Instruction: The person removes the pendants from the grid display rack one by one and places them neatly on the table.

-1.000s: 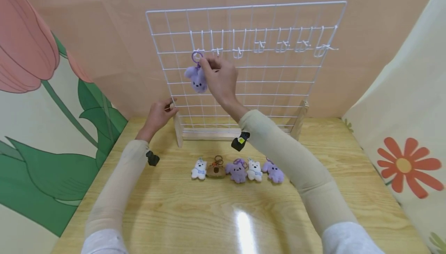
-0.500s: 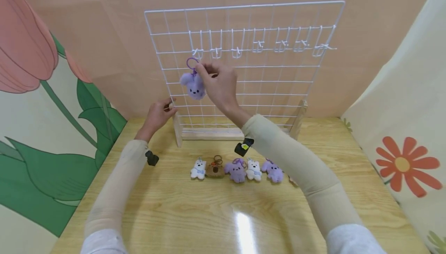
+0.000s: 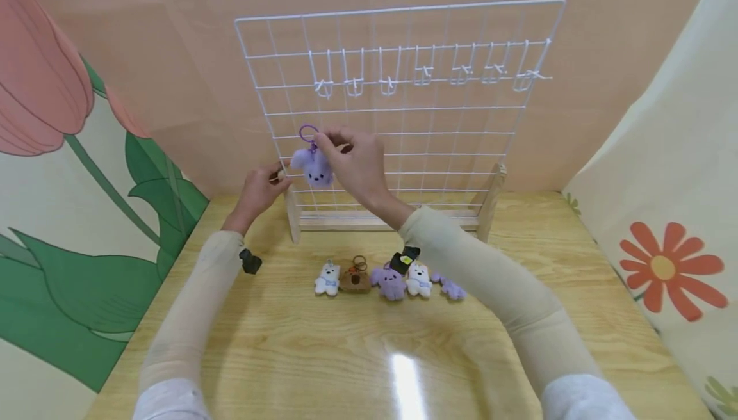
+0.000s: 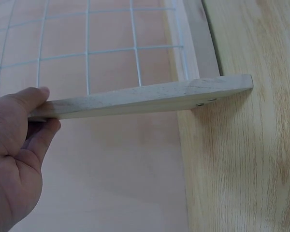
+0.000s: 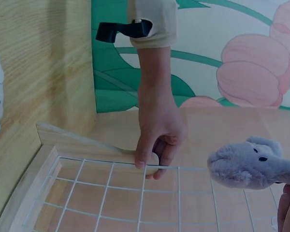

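My right hand [image 3: 359,162] pinches a purple plush keychain [image 3: 317,167] near its purple ring, in front of the left part of a white wire grid rack [image 3: 426,110]. In the right wrist view the plush [image 5: 244,163] hangs clear of the wires, and only a little of the holding hand shows. At the rack's left side, my left hand [image 3: 258,194] grips the top of the wooden side support [image 3: 293,216]. The left wrist view shows thumb and fingers on either side of that wooden support [image 4: 145,97]. Several white hooks [image 3: 389,82] hang in a row on the grid.
On the table [image 3: 323,349] in front of the rack lie a white bear keychain [image 3: 328,279], a brown plush keychain [image 3: 355,280], a purple one [image 3: 392,282], another white bear [image 3: 419,280] and a purple one [image 3: 452,288] partly behind my right sleeve.
My right hand has moved down and slightly left with the purple plush keychain, away from the leftmost hook. The left hand keeps its grip on the wooden support.
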The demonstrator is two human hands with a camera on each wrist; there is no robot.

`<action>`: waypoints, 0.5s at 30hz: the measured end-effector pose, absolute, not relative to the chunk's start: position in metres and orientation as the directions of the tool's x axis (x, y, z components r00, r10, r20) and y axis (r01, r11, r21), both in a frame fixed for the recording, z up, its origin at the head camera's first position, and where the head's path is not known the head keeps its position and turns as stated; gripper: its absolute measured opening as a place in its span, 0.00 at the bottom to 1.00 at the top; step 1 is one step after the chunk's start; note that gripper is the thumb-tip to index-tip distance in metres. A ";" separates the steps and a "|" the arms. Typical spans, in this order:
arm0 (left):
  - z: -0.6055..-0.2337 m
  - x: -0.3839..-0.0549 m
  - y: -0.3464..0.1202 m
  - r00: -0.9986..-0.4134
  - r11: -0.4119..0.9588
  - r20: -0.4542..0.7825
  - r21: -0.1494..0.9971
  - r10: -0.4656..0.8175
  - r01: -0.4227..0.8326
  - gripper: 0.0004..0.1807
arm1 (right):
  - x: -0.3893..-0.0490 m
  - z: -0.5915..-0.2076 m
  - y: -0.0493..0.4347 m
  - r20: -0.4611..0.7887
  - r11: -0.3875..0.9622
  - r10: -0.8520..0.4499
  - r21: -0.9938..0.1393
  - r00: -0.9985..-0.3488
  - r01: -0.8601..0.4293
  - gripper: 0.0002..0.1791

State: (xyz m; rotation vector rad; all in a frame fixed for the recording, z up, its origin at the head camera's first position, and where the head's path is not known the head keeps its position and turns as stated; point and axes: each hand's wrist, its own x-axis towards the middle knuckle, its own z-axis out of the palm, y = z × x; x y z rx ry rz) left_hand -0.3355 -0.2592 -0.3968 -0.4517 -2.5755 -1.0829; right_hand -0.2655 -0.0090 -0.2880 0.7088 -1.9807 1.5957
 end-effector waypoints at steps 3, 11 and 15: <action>-0.397 -0.335 -0.260 -0.900 0.658 0.402 0.634 0.170 0.407 0.20 | -0.262 -0.295 -0.010 0.670 0.179 -0.104 -0.714 -0.735 -0.677 0.10; -0.399 -0.337 -0.260 -0.892 0.663 0.421 0.622 0.166 0.417 0.18 | -0.254 -0.318 -0.011 0.655 0.164 -0.146 -0.723 -0.742 -0.671 0.09; -0.398 -0.337 -0.259 -0.890 0.671 0.425 0.612 0.166 0.418 0.20 | -0.249 -0.328 -0.011 0.656 0.161 -0.156 -0.721 -0.739 -0.674 0.10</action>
